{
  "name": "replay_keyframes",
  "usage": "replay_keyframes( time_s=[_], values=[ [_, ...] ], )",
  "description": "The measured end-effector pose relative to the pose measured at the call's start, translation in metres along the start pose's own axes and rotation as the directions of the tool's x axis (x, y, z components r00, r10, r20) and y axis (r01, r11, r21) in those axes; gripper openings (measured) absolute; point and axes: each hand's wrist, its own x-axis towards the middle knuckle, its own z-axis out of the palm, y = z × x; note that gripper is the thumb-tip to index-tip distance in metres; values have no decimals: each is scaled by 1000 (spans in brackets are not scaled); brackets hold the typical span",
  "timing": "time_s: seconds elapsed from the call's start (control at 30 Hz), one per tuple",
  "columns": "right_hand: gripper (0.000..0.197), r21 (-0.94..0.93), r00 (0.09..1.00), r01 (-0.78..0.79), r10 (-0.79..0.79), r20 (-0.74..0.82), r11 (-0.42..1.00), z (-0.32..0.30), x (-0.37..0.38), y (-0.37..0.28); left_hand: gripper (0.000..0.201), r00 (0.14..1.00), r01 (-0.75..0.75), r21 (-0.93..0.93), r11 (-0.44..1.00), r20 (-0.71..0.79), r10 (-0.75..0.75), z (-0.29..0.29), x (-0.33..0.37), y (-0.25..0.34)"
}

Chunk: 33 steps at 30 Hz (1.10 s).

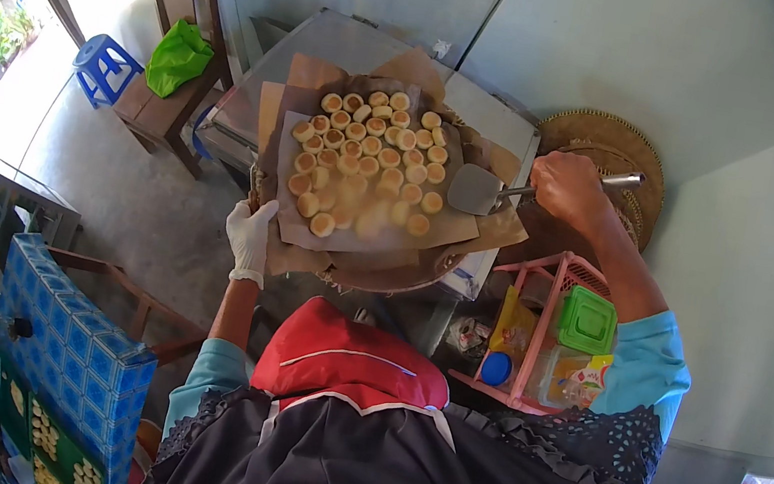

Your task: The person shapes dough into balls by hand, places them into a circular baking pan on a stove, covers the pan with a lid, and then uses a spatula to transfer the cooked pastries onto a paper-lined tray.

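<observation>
Many small round browned buns (pixel 371 150) lie on sheets of brown paper (pixel 500 232) that line a round woven tray (pixel 391 283). A whitish haze blurs the buns nearest me. My left hand (pixel 248 238), in a white glove, grips the tray's left edge with the paper, and its fingertips are partly hidden. My bare right hand (pixel 573 185) is closed round the handle of a spatula (pixel 474 190). The spatula's flat grey blade hangs at the right side of the buns, over the paper, with no bun on it.
Behind the tray is a pale cabinet top (pixel 283 68). A pink rack (pixel 547 318) with plastic boxes stands to the right, near a round woven mat (pixel 648 162). At left are a wooden chair (pixel 160 110), a blue stool (pixel 106 66) and a blue-covered table (pixel 85 326).
</observation>
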Motion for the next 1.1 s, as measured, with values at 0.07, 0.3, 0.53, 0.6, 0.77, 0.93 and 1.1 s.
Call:
replay_keyframes(
  time_s=[0.07,0.3,0.53,0.6,0.77,0.93,1.1],
  values=[
    [13,-60,999,48,-48,-11,997,-4,13,-7,18,1000,-24,38,999,-6,24,-5,4,-2],
    [15,-79,993,118,-117,23,990,12,48,-9,19,1000,2,-21,1000,-24,-2,-2,-2,3],
    [22,270,994,-22,-8,109,963,51,59,20,19,999,1,28,1000,-39,0,2,-1,4],
    [25,355,998,0,-21,56,935,58,62,16,20,999,9,5,1000,-51,-9,1,-2,4],
    [24,428,997,-71,63,34,901,42,85,-1,20,999,22,42,999,-38,-20,-1,-4,8],
    [23,395,1000,-2,-1,8,919,28,103,4,19,998,23,14,1000,-59,-22,2,-8,12],
    [22,347,998,-11,-12,66,938,16,120,10,21,998,24,-2,1000,-64,-24,2,-6,9]
  ],
)
